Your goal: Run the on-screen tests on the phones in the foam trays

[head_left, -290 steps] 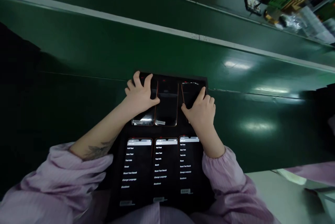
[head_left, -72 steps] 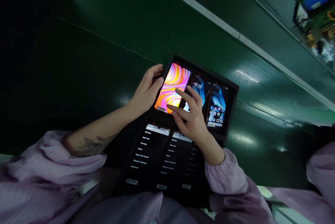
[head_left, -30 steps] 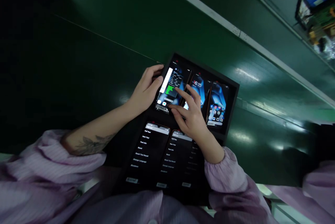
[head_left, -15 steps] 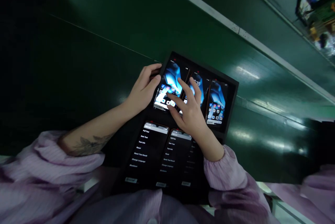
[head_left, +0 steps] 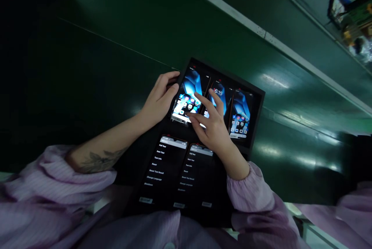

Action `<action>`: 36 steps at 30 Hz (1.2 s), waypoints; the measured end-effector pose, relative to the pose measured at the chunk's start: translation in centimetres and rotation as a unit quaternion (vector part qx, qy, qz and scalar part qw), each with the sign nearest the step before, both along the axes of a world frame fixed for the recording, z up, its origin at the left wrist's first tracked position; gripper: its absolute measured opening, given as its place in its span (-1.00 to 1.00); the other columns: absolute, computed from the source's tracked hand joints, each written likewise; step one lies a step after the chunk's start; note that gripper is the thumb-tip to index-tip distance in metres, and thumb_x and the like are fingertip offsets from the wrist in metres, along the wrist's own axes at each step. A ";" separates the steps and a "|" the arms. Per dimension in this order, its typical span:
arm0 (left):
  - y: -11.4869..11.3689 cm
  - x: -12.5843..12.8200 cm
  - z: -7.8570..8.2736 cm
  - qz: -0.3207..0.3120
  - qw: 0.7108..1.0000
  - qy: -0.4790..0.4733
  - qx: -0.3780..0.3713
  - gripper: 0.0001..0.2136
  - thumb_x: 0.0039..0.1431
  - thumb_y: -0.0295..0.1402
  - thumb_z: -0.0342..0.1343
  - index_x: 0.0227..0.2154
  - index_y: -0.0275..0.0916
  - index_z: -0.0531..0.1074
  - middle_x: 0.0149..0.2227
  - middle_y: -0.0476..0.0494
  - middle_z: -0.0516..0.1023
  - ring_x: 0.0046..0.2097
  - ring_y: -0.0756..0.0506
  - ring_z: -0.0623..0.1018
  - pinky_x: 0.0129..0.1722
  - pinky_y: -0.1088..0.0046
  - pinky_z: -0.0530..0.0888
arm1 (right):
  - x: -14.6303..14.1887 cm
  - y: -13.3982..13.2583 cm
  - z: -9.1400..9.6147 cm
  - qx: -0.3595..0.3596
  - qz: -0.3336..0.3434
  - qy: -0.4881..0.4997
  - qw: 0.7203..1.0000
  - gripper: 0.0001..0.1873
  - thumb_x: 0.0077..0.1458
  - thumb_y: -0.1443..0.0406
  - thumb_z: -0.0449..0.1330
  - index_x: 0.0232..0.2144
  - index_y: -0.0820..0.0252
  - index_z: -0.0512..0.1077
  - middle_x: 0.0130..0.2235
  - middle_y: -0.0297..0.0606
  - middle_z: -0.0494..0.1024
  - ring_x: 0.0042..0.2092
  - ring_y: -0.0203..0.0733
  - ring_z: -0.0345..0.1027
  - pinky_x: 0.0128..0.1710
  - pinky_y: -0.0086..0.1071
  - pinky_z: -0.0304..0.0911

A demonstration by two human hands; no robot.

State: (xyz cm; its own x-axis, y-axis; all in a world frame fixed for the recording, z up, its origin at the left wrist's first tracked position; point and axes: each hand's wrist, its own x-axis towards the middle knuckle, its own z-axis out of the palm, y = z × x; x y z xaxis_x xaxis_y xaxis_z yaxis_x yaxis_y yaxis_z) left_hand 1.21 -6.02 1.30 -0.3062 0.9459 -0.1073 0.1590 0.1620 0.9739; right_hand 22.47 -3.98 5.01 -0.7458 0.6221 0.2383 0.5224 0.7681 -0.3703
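Observation:
A black tray (head_left: pixel 258 103) lies on the green belt and holds two rows of phones. The far row is lit: the far-left phone (head_left: pixel 187 95) shows a home screen with icons, the middle phone (head_left: pixel 219 94) a lock screen with a clock, the far-right phone (head_left: pixel 240 115) another home screen. My left hand (head_left: pixel 158 99) is curled on the far-left phone's left edge, thumb at the screen side. My right hand (head_left: pixel 212 123) hovers with fingers spread, its fingertips on the far-left phone's lower screen. The near phones (head_left: pixel 167 163) show white menu text on black.
The green conveyor belt (head_left: pixel 116 20) runs diagonally, with a pale rail (head_left: pixel 261 33) beyond it. Cluttered items (head_left: pixel 351 12) sit at the far top right. Another person's lilac sleeve (head_left: pixel 357 210) shows at the lower right. My lilac sleeves fill the bottom edge.
The far-left phone's screen went from an orange wallpaper, through a panel with green bars, to a home screen. My right fingers shifted slightly on its lower screen; my left hand stayed.

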 end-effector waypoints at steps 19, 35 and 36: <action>0.0 -0.2 -0.3 -0.005 1.000 0.011 0.004 -0.62 0.37 -0.22 0.02 0.19 -0.06 0.42 0.31 -0.16 0.51 0.37 -0.21 0.49 0.46 0.08 0.46 | 0.8 0.7 0.2 0.024 -0.077 -0.009 0.997 -0.66 0.48 0.21 0.07 0.01 0.06 0.64 0.44 -0.15 0.38 0.60 0.28 -0.17 0.54 0.38 -0.01; 0.0 -0.2 -0.6 -0.008 1.000 0.004 0.007 -0.62 0.33 -0.22 0.08 0.19 -0.02 0.42 0.32 -0.16 0.49 0.39 -0.24 0.47 0.47 0.01 0.45 | 1.2 0.8 -0.2 0.067 -0.085 0.005 0.994 -0.69 0.47 0.21 0.08 0.05 0.03 0.61 0.38 -0.14 0.45 0.54 0.28 0.05 0.45 0.37 0.18; 0.0 -0.2 -0.6 -0.009 1.000 0.007 0.010 -0.61 0.33 -0.23 0.09 0.19 -0.03 0.41 0.31 -0.17 0.49 0.39 -0.24 0.47 0.47 0.00 0.45 | 1.0 0.7 -0.3 0.067 -0.079 0.000 0.995 -0.69 0.47 0.20 0.09 0.08 0.03 0.59 0.39 -0.13 0.43 0.54 0.28 0.04 0.45 0.37 0.18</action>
